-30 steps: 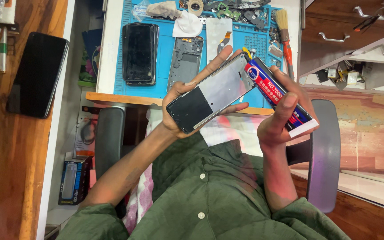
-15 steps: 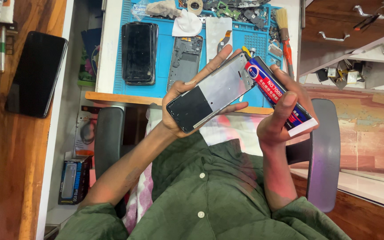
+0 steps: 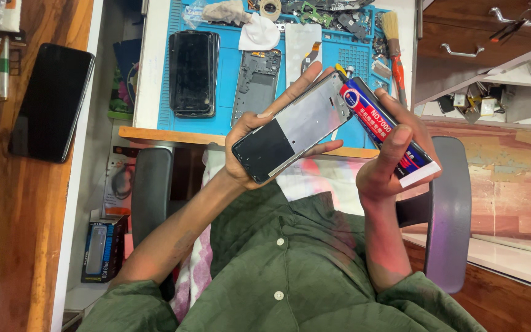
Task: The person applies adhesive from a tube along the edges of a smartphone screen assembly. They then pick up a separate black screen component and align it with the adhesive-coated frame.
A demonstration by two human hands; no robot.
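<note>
My left hand grips a phone display panel from below. The panel is tilted, its inner side facing me, silver at the upper end and black at the lower end. My right hand holds a blue and red glue tube with the thumb pressed on its body. The tube's yellow nozzle sits at the panel's upper right corner. Both hands are raised over my lap in front of a blue work mat.
On the mat lie a black phone, a grey phone frame, a white cloth, a tape roll, small parts and a brush. Another black phone rests on the wooden top at left. Chair armrests flank me.
</note>
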